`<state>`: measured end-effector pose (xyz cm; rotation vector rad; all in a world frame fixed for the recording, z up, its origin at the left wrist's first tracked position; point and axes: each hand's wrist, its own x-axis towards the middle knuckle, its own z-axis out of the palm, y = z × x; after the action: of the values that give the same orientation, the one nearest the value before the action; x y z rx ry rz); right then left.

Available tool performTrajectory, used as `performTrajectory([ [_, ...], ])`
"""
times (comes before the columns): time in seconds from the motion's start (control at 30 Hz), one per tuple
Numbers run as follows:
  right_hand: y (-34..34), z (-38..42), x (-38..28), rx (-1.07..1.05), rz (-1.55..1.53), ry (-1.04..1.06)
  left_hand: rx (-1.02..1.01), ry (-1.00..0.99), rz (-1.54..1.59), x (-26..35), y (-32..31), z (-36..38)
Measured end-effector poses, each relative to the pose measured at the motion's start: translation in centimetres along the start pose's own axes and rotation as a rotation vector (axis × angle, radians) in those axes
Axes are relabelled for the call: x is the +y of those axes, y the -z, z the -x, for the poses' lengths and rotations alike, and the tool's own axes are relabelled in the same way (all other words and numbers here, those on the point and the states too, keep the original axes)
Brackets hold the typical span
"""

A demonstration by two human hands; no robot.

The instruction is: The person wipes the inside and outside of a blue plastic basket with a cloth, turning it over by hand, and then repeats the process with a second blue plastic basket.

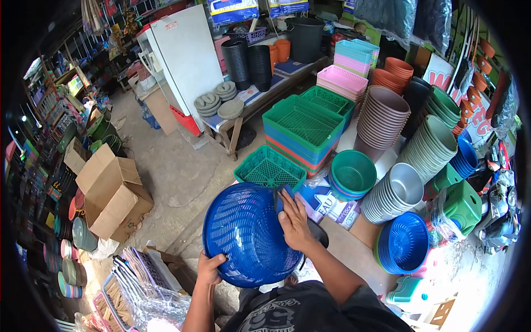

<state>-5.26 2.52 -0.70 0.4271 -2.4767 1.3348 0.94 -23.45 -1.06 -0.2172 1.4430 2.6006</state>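
In front of my body a blue slotted plastic basket (249, 232) is held up, tilted on its side. My left hand (211, 268) is closed on its lower left rim, thumb lying over the edge. On the opposite side, my right hand (295, 226) presses a blue-grey cloth (281, 200) against the basket, fingers stretched over the cloth. Just beyond the basket lies a green rectangular basket (271, 167) on the floor.
Stacked green trays (303, 123), a green round basin (354, 170), grey pails (406, 182) and blue round baskets (404, 240) crowd the right. An open cardboard box (113, 193) stands left. Behind are a white refrigerator (188, 55) and a low wooden bench (238, 119).
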Motion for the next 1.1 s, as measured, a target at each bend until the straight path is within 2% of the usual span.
performTrajectory([
  [0.03,-0.3,0.3,0.1,0.003,-0.023,-0.076,0.013,-0.009,0.008,0.1,-0.1,0.0],
  [0.13,0.2,3.9,-4.6,-0.232,0.166,0.325,0.021,-0.045,0.059,0.9,1.0,-0.1],
  [0.17,1.1,4.4,-6.5,-0.373,0.100,0.401,0.032,-0.047,0.088,1.0,1.4,0.0],
  [0.23,1.2,3.6,-5.8,-0.311,0.182,0.411,0.009,-0.059,0.113,1.0,1.5,-0.4],
  [0.33,0.4,0.8,-0.6,-0.005,0.055,0.039,-0.024,-0.105,0.166,0.6,1.2,-0.8],
  [0.37,0.5,0.9,-1.1,-0.002,0.057,0.044,-0.028,-0.110,0.167,0.5,1.3,-1.0],
  [0.43,0.7,2.3,-3.3,-0.052,0.186,0.103,-0.057,-0.098,0.159,-0.3,2.0,-1.1],
  [0.5,0.6,4.7,-6.4,-0.268,0.131,0.322,-0.067,-0.076,0.185,-0.8,3.1,-1.3],
  [0.57,1.4,5.2,-7.7,-0.390,0.071,0.381,-0.074,-0.069,0.238,-0.8,3.1,-1.1],
  [0.67,1.6,2.6,-2.9,-0.083,0.258,0.234,-0.090,-0.070,0.279,-1.3,3.5,-1.1],
  [0.73,1.4,1.4,1.2,0.068,0.005,-0.017,-0.101,-0.085,0.284,-1.3,3.3,-1.4],
  [0.77,0.6,1.5,2.7,0.068,0.009,-0.013,-0.066,-0.073,0.268,-1.4,3.2,-1.3],
  [0.83,-1.7,2.6,5.9,0.169,-0.269,-0.413,0.004,-0.052,0.233,-1.5,3.2,-1.3],
  [0.9,-2.2,4.4,10.0,0.126,-0.673,-0.860,0.024,-0.079,0.229,-1.3,3.6,-1.2],
  [0.97,0.0,5.7,10.5,0.192,-0.699,-0.916,0.031,-0.170,0.171,-0.3,4.3,-1.0],
  [1.03,2.6,6.5,13.5,0.311,-0.691,-0.851,0.046,-0.246,0.108,2.4,2.2,-0.9],
  [1.1,8.1,3.1,4.7,0.436,-1.079,-0.810,-0.021,-0.245,-0.626,4.0,1.8,-0.8],
])
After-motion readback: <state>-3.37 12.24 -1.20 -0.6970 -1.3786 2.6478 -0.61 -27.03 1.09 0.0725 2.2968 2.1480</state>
